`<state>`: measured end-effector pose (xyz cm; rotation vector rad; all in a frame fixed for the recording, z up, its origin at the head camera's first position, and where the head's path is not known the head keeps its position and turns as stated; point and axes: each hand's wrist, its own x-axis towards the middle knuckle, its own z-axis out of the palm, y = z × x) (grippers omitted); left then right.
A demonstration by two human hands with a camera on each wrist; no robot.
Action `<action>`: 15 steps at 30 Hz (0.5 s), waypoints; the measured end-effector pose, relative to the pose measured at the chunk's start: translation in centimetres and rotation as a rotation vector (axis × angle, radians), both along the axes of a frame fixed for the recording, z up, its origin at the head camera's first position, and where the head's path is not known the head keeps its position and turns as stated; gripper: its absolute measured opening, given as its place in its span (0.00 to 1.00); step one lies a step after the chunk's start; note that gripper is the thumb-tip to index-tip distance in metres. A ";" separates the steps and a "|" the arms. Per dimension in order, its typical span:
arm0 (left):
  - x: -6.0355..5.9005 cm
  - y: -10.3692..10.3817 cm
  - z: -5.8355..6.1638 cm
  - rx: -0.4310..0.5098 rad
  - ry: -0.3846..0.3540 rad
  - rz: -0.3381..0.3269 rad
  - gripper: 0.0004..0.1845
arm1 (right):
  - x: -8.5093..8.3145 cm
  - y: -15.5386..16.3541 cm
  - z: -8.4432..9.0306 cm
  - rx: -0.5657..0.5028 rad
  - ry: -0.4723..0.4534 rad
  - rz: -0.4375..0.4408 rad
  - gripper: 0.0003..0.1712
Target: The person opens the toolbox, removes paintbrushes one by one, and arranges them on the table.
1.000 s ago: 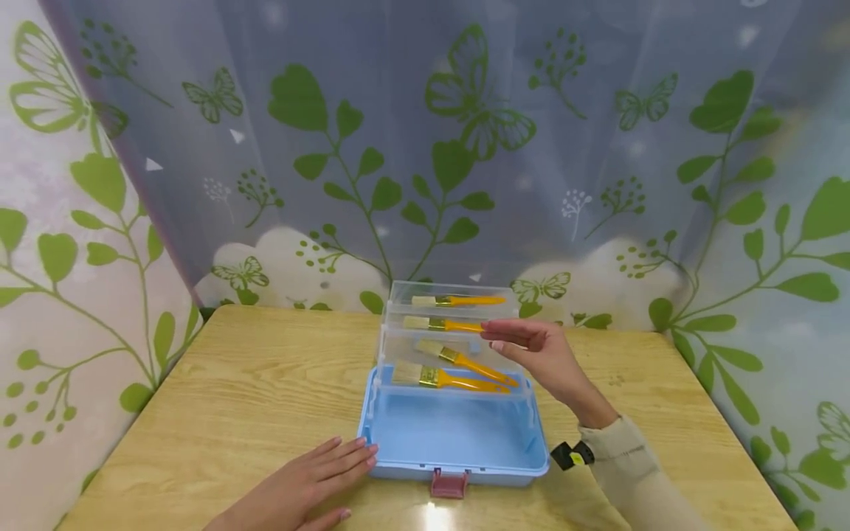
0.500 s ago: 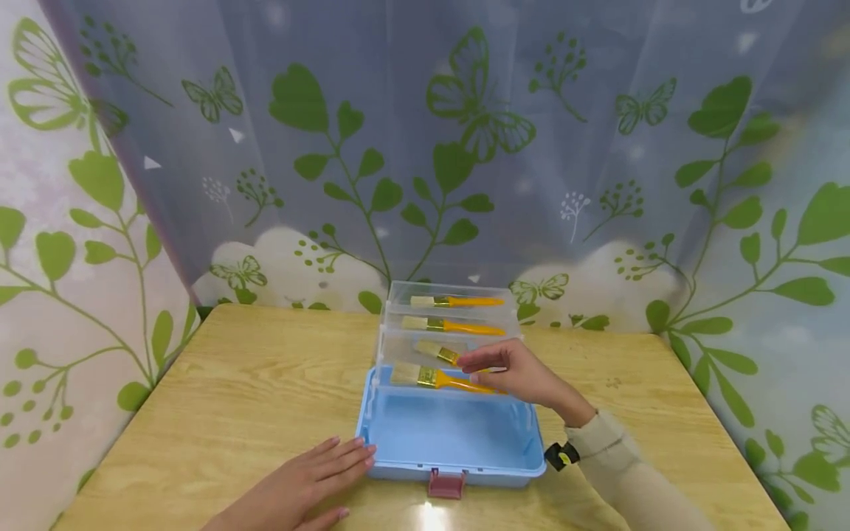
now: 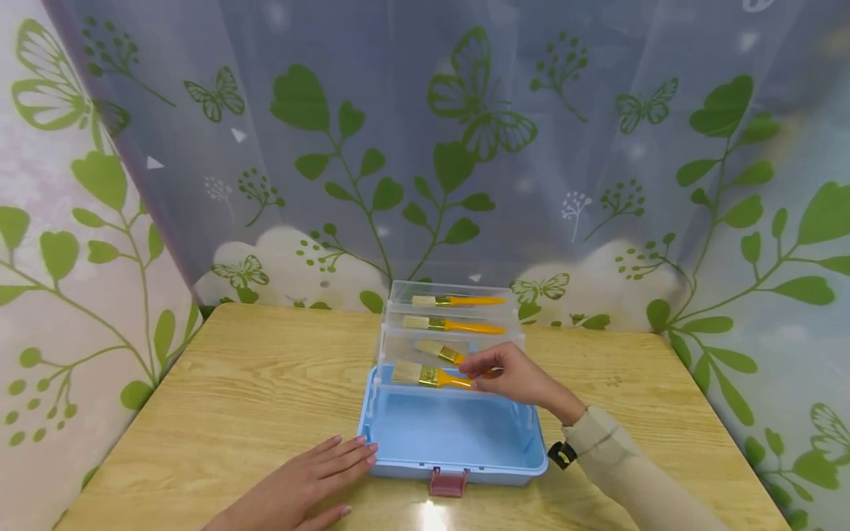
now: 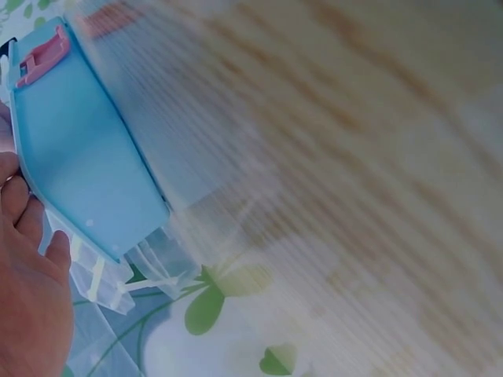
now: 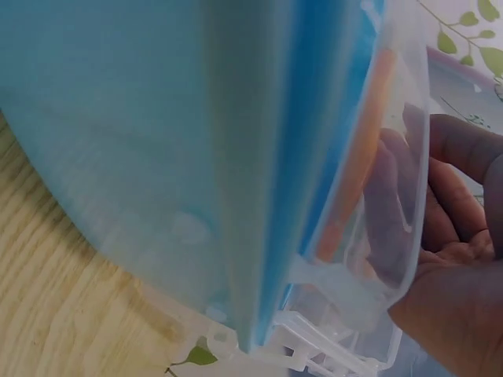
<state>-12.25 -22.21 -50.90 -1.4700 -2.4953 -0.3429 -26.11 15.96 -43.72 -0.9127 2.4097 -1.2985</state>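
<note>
A light-blue storage box [image 3: 451,435] sits on the table with clear plastic trays [image 3: 392,346] stepped up behind it. Several yellow-handled paintbrushes lie in the trays. My right hand [image 3: 524,376] pinches the handle of the widest paintbrush [image 3: 428,376], in the lowest tray; its handle end is hidden behind the hand. Just behind lies a smaller paintbrush [image 3: 448,355], partly covered by the fingers. In the right wrist view, an orange handle [image 5: 365,149] shows through the clear tray beside the fingers. My left hand [image 3: 312,476] rests with straight fingers against the box's front left corner.
Higher trays hold two more paintbrushes, one [image 3: 458,326] above the other [image 3: 458,301]. A pink latch [image 3: 448,483] hangs at the box's front. The wooden table [image 3: 279,369] reaches back to a leaf-and-butterfly patterned curtain [image 3: 398,147].
My right hand has come down from the second-highest tray to the lowest one, and its fingers have closed on the wide paintbrush's handle. The left hand has stayed put.
</note>
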 end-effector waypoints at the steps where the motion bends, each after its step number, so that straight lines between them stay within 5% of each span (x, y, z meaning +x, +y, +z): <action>1: 0.0 0.0 0.0 0.003 -0.001 -0.002 0.36 | -0.1 -0.1 0.0 0.005 0.005 -0.001 0.16; 15: -0.1 0.1 -0.1 -0.020 -0.005 0.020 0.35 | -0.8 -0.2 0.1 0.072 0.058 0.023 0.16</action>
